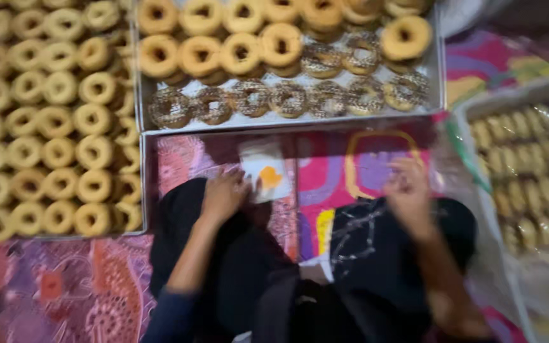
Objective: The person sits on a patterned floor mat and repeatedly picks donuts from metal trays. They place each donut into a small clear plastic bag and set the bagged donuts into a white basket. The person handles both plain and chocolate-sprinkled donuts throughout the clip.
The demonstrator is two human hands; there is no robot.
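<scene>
A: What's on the left of the mat (65, 286)?

B: A tray (144, 190) packed with plain rings (58, 152), its right edge just beside the left hand (223, 195). A second tray (440, 70) sits along the mat's far edge, plain rings at the back, sprinkled ones (287, 98) along its near rim.

A: And the left hand?

B: Fingers curled loosely on the lower left corner of a small clear bag (263, 170) with an orange patch, lying flat on the mat below the far tray's near rim.

A: How would that bag handle?

B: I'd judge it very light, limp and slippery; a pinch at one corner or at the mouth suits it best.

A: The right hand (408, 187)?

B: Raised over the knee, blurred. Fingers look bent, but I cannot tell whether it grips anything. Beyond it, wrapped rings (516, 171) lie by the mat's right edge.
</scene>
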